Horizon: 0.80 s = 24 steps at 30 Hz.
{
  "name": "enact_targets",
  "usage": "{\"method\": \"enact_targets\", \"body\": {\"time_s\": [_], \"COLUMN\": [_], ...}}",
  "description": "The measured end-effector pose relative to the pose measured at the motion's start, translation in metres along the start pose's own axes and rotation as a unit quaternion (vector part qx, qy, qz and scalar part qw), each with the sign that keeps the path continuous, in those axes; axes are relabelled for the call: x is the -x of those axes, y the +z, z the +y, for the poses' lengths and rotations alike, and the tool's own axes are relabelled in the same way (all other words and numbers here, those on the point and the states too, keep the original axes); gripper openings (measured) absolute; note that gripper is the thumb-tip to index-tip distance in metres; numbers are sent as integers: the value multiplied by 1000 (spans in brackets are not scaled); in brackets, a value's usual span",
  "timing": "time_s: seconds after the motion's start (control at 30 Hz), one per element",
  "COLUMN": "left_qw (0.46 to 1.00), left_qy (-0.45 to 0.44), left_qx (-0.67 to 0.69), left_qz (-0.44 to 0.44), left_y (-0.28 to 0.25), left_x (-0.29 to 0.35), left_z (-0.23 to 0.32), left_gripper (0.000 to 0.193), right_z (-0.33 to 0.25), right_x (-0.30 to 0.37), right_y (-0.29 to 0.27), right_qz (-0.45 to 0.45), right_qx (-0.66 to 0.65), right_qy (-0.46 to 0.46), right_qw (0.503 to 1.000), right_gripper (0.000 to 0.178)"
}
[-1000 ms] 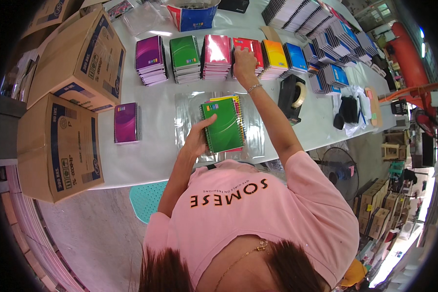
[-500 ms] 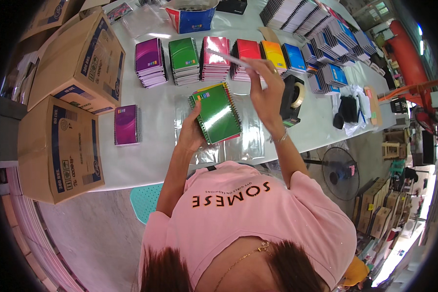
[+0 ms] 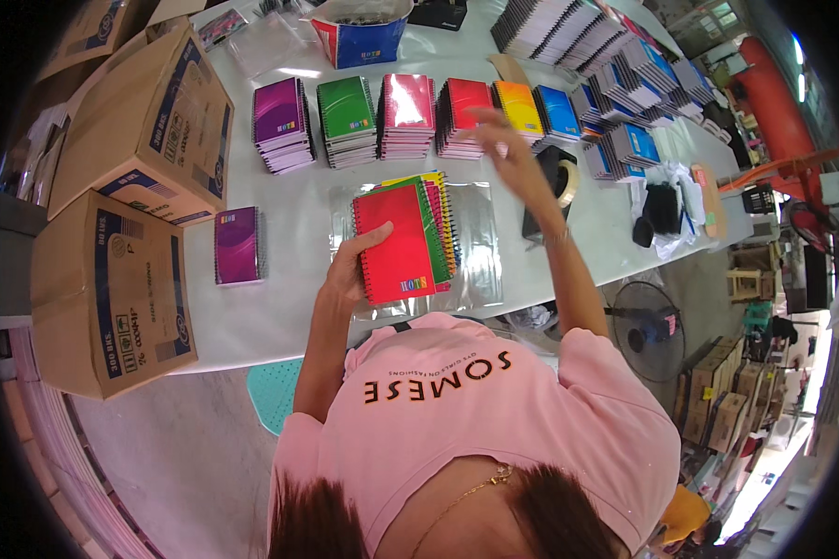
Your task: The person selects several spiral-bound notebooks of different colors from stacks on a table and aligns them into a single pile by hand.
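My left hand [image 3: 350, 264] grips a small pile of spiral notebooks by its left edge, thumb on the cover. A red notebook [image 3: 396, 244] lies on top, with a green notebook [image 3: 435, 216] and a yellow notebook [image 3: 450, 224] showing beneath it, slightly fanned. Under the pile is a clear plastic sheet or bag [image 3: 480, 252]. My right hand [image 3: 506, 149], blurred, is raised in front of the red notebook stack [image 3: 464, 104] and the yellow notebook stack [image 3: 518, 107]. Its fingers look stretched and apart, with nothing visible in them.
Purple [image 3: 280, 110], green [image 3: 347, 104], pink [image 3: 406, 102] and blue [image 3: 558, 110] notebook stacks continue the row. A purple notebook [image 3: 240, 245] lies left, beside cardboard boxes [image 3: 112, 289]. A tape dispenser [image 3: 552, 191] stands right; more notebooks [image 3: 639, 74] are piled far right.
A red notebook now tops the pile in my left hand, where green was uppermost. The thin edge-on item in my right hand is gone from it, and that hand has shifted slightly.
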State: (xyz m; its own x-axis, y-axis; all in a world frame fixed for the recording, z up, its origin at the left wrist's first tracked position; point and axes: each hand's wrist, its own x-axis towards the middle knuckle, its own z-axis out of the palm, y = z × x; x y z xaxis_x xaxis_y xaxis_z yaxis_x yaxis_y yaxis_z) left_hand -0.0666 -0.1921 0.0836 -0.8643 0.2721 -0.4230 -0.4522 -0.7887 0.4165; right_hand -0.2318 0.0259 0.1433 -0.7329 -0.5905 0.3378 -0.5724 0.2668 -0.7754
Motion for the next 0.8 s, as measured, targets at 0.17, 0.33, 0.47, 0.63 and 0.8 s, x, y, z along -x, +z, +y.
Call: {"method": "enact_targets", "body": {"time_s": [0.17, 0.33, 0.47, 0.63, 0.8], "left_qw": [998, 998, 997, 996, 996], "left_qy": [-26, 30, 34, 30, 46], "left_qx": [60, 53, 70, 72, 65], "left_qz": [5, 32, 29, 33, 41], "left_y": [12, 8, 3, 1, 5], "left_x": [-6, -13, -16, -12, -12], "left_z": [-7, -12, -13, -15, -15], "left_gripper": [33, 32, 33, 34, 36], "right_z": [144, 184, 171, 107, 125], "right_x": [-4, 12, 13, -17, -21], "right_y": [-71, -71, -65, -8, 18], "right_qz": [103, 69, 28, 20, 62], "right_qx": [428, 373, 481, 437, 431], "right_qy": [101, 35, 88, 64, -31], "right_qw": [892, 924, 872, 897, 900], "right_gripper": [62, 72, 76, 70, 49]}}
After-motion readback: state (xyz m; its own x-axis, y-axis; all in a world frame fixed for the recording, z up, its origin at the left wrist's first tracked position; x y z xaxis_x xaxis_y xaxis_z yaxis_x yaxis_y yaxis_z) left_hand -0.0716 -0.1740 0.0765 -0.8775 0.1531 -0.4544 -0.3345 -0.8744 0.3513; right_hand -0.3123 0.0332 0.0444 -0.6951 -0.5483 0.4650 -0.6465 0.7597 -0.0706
